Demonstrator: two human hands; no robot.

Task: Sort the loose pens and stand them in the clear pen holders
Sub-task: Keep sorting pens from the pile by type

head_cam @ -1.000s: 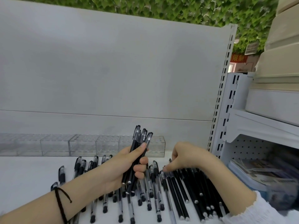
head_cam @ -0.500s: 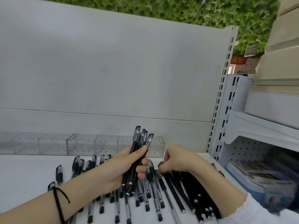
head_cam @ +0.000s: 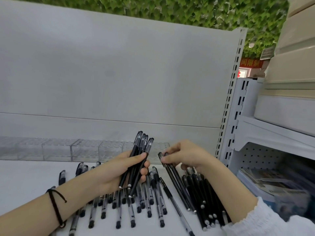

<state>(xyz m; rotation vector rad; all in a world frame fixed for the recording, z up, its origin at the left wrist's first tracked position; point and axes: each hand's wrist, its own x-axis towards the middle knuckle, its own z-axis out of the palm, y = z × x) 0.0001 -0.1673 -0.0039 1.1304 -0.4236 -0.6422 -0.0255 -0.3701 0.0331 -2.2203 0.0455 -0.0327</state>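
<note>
My left hand grips a bundle of black pens, caps pointing up, above the pile. My right hand pinches the cap ends of two slim black pens, whose lower ends still lie among the others. Many loose pens lie in a row on the white shelf, clear-barrelled ones in the middle and all-black ones on the right. A row of clear pen holders stands along the back panel, with no pens seen in them.
A white back panel rises behind the holders. A slotted upright closes the shelf on the right. Beyond it a second white shelf unit carries beige boxes and, lower down, printed packets.
My right hand has lifted from the pile with two slim black pens pinched at their caps, raising their upper ends. My left hand keeps its bundle almost still.
</note>
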